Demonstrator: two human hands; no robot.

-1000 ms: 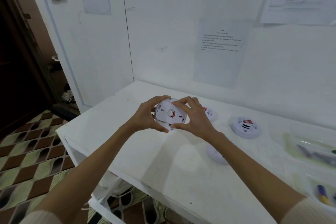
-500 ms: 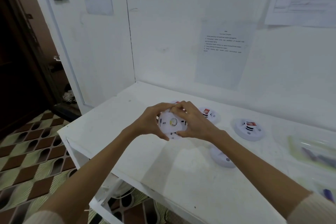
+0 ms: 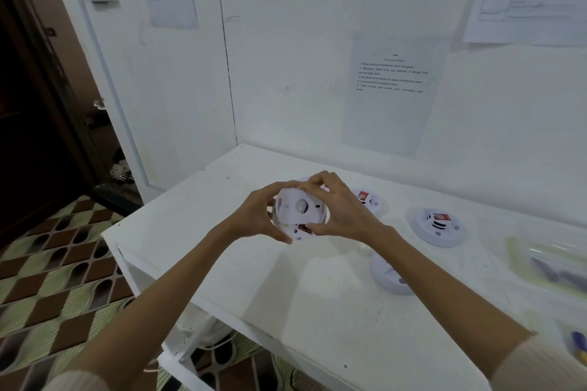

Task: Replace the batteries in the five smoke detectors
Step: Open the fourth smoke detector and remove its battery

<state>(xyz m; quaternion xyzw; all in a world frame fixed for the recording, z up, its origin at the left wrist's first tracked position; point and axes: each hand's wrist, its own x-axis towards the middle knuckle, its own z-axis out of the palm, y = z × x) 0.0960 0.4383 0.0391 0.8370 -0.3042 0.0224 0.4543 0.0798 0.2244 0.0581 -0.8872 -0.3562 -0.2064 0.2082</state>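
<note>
A round white smoke detector (image 3: 298, 214) is held above the white table (image 3: 317, 305), its back side facing me. My left hand (image 3: 257, 216) grips its left edge and my right hand (image 3: 340, 209) grips its top and right edge. Three more white detectors lie on the table: one (image 3: 370, 201) just behind my right hand with a red label, one (image 3: 440, 227) farther right with a red label, and one (image 3: 389, 274) partly hidden under my right forearm. Another seems to peek out behind my fingers, mostly hidden.
Clear plastic trays (image 3: 549, 266) with batteries sit at the table's right end; another battery (image 3: 579, 347) shows at the far right edge. A printed instruction sheet (image 3: 392, 89) hangs on the wall behind. Left of the table is patterned tile floor (image 3: 47, 279) and a dark doorway.
My hands have turned the detector between them, and its face is now tilted differently; a dark opening shows at its lower edge. The view has shifted slightly left.
</note>
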